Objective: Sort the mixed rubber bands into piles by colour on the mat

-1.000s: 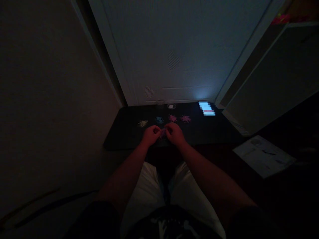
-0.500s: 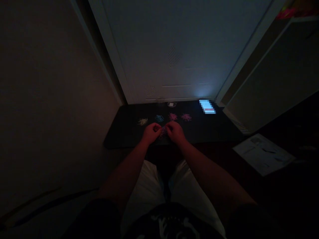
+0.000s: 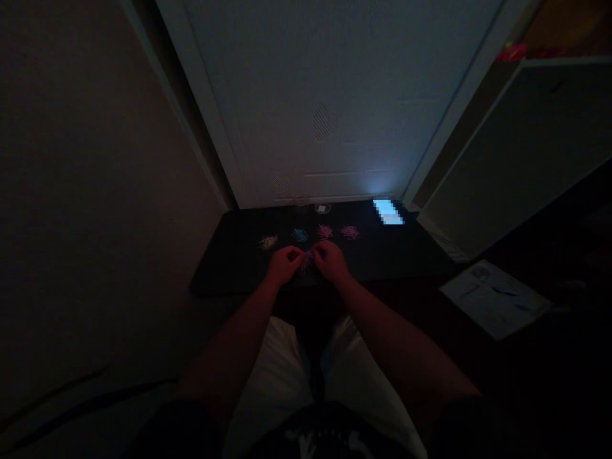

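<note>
My left hand (image 3: 285, 262) and my right hand (image 3: 331, 260) meet near the front edge of a dark low table (image 3: 222, 255). Each has thumb and fingers pinched together; it is too dark to see what is between them. Between the fingertips lies a small purplish pile of thin pieces (image 3: 306, 261), partly covered by the hands. Just beyond, similar thin pieces lie in a row: a pale yellow pile (image 3: 268, 242), a blue pile (image 3: 300, 235), a pink pile (image 3: 325, 231) and a purple-pink pile (image 3: 350, 232).
A lit phone-like screen (image 3: 388, 211) lies at the table's back right. A small round clear object with a white square (image 3: 322, 208) is at the back edge, against a pale panel (image 3: 268, 127) with heart patterns. A printed sheet (image 3: 495, 299) lies lower right.
The view has shifted a little, so the table and piles appear lower and further left. Both hands stay pinched over the purplish pile, with a slight change of finger position.
</note>
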{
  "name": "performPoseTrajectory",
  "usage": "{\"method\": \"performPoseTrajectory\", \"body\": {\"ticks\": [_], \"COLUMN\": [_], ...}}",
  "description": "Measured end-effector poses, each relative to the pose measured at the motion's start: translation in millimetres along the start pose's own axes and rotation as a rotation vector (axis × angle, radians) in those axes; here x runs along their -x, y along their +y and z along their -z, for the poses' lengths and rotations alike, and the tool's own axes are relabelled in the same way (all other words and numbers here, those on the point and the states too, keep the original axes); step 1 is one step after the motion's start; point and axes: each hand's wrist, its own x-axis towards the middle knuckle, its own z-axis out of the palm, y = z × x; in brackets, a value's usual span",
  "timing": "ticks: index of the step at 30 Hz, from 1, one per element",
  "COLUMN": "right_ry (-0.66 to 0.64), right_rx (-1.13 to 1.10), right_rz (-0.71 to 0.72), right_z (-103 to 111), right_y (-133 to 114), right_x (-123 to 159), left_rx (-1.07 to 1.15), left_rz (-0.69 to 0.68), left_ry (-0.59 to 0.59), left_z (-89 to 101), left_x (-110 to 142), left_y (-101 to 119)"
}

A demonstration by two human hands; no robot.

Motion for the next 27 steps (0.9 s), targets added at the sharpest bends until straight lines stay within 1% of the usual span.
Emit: {"method": "performPoseTrajectory", "body": {"ticks": [2, 8, 12, 15, 18, 20, 22, 24, 27], "right_ry": [0.019, 0.01, 0.025, 0.048, 0.069, 0.073, 0.071, 0.067, 0.075], "right_rx": [0.002, 0.017, -0.038, -0.083, -0.11, -0.112, -0.105, -0.096, -0.094], "right_rz": [-0.032, -0.065, -0.106, -0.133, -0.176, -0.188, -0.186, -0.171, -0.197], "right_z": [-1, -3, -3, -2, 0, 1, 2, 4, 5], "right_y": [1, 2, 4, 6, 7, 7, 8, 8, 9], "right_x": [0, 0, -1, -1, 0, 1, 2, 3, 4], "left_rx": [-0.006, 0.028, 0.026, -0.056, -0.16, -0.24, -0.305, -0.353, -0.389], "left_rz": [0.005, 0.011, 0.024, 0.005, 0.004, 0.015, 0.044, 0.053, 0.029], "left_ry": [0.017, 0.022, 0.079, 0.11, 0.191, 0.248, 0.311, 0.349, 0.325], "left_z": [0.2, 2.1, 11.9, 29.7, 51.5, 62.6, 68.2, 68.8, 65.8], "left_x": [1, 2, -3, -12, -19, -21, -20, -19, -18], "left_y": [1, 4, 0, -10, -27, -39, -49, -55, -57]}}
